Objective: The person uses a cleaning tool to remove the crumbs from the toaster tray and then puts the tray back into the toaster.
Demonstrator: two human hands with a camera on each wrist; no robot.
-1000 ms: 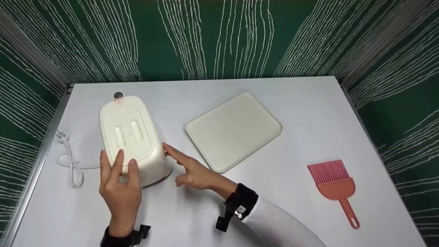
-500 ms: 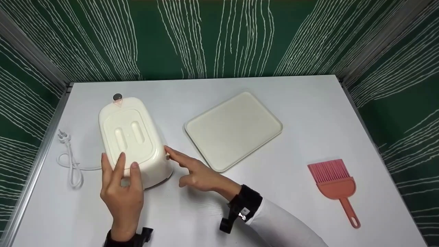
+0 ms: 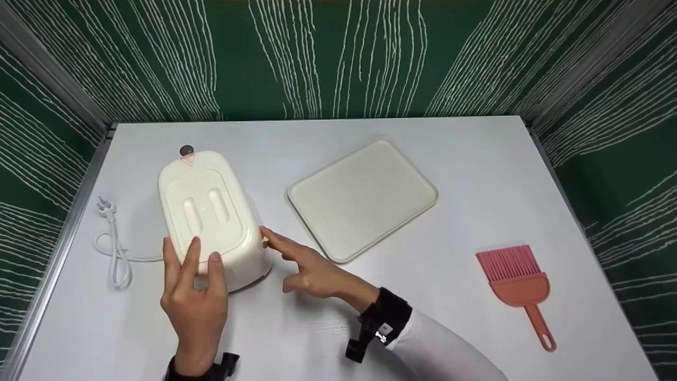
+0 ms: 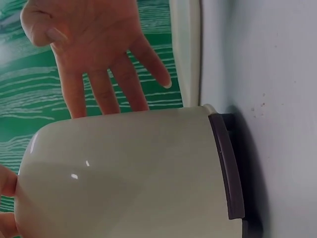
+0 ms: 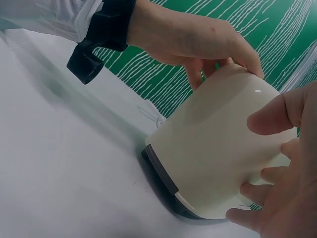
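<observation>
A cream toaster (image 3: 246, 267) with a lid (image 3: 232, 227) over its top stands at the left of the table. At its near end, my left hand (image 3: 194, 304) rests with spread fingers on the top edge. My right hand (image 3: 312, 272) lies along the right side, straight fingertips touching the toaster wall and the thumb held away. In the left wrist view, the right palm (image 4: 99, 44) faces the camera behind the toaster body (image 4: 124, 163). From the right wrist, the left hand (image 5: 193, 42) shows curving over the top of the toaster.
A white cord with a plug (image 3: 106, 206) lies left of the toaster. Right of it sits a flat cream tray (image 3: 365, 201), set at an angle. A pink hand brush (image 3: 518, 286) lies farther right. Green walls with white streaks surround the white table (image 3: 449, 248).
The toaster has shifted slightly to the right and toward the person, its cord and plug moving along. Both hands have kept their contact with it.
</observation>
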